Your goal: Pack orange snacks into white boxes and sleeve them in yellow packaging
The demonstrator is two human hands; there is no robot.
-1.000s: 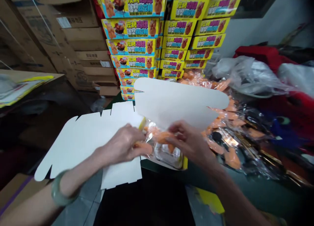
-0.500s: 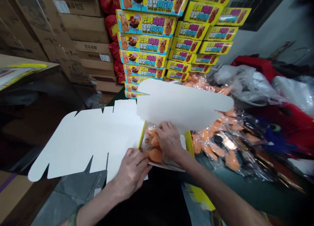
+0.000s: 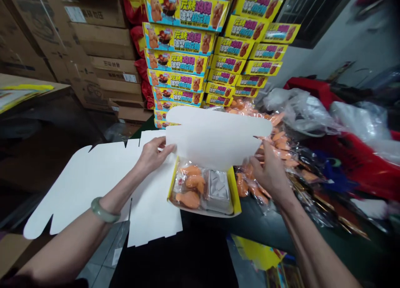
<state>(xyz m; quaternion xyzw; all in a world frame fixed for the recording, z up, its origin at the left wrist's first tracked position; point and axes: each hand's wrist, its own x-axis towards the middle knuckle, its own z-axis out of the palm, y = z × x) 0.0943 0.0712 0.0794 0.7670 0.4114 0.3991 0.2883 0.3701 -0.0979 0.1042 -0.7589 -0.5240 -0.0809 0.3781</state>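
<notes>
A small open box (image 3: 236,192) with yellow sides sits in front of me. Inside it, clear plastic bags hold orange drumstick-shaped pieces (image 3: 189,199) on the left, with a grey moulded tray (image 3: 218,186) on the right. The box's white lid (image 3: 212,138) stands raised at the back. My left hand (image 3: 153,155) is at the lid's left edge, its thumb in front and fingertips partly hidden. Curled at the lid's right edge is my right hand (image 3: 268,165). Flat white box blanks (image 3: 90,182) lie beneath my left arm.
Stacked yellow printed boxes (image 3: 178,40) rise behind the lid. Bagged orange pieces (image 3: 242,186) and dark shiny packets are heaped at the right, beside red containers (image 3: 359,159) with clear plastic bags. Brown cartons (image 3: 106,42) are piled at the back left.
Both hands have left the bagged pieces inside the box and moved out to the lid's two edges. The orange pieces and grey tray now show uncovered. The view has shifted slightly.
</notes>
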